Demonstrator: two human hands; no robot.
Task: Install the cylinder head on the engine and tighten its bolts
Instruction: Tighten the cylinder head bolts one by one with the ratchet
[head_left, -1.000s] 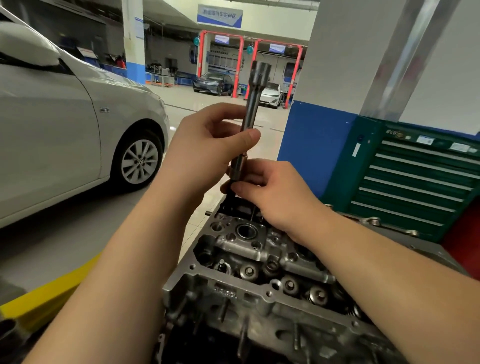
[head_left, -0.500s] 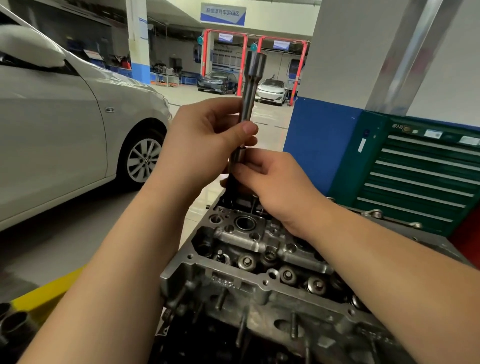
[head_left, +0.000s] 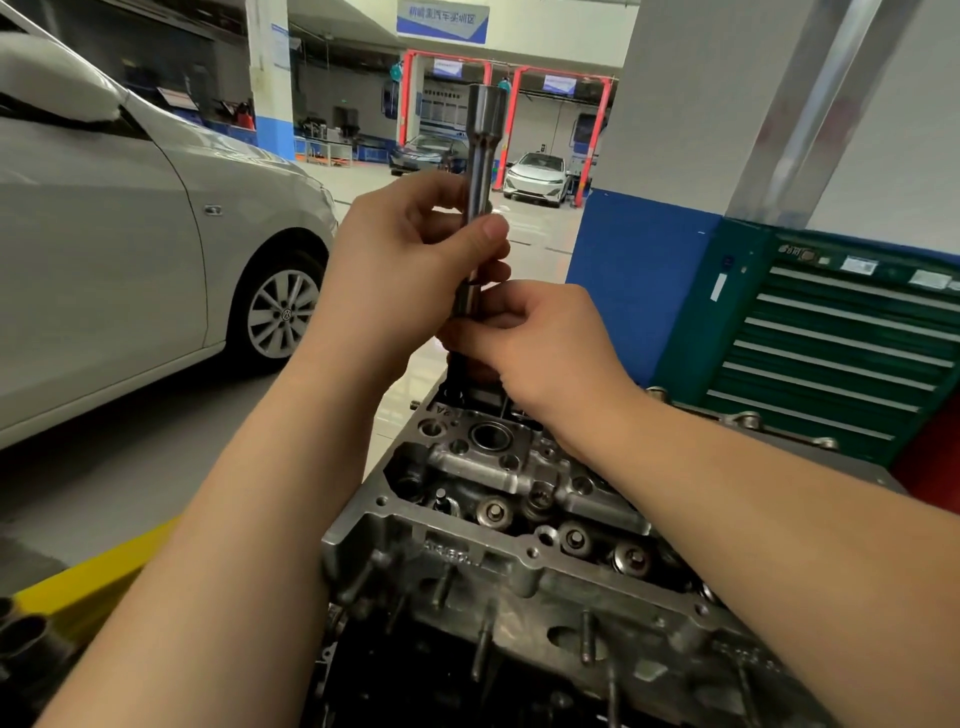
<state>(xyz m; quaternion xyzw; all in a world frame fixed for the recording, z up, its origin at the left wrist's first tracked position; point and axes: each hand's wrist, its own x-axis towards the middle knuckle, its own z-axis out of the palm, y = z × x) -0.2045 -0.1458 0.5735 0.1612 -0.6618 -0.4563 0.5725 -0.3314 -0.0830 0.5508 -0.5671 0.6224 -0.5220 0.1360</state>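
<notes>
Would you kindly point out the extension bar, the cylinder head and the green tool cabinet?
extension bar (head_left: 479, 156): head view, upper shaft.
cylinder head (head_left: 467, 558): head view, near rim.
green tool cabinet (head_left: 831, 358): head view, drawer fronts.

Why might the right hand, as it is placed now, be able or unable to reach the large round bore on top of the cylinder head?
Probably able: the right hand pinches the steel extension bar just above the round bore, which lies uncovered.

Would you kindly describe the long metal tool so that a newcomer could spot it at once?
Start at the grey cylinder head in the foreground and follow it to its far end. There the hands, left above right, hold the socket extension: the only upright steel rod, wider at the top.
</notes>
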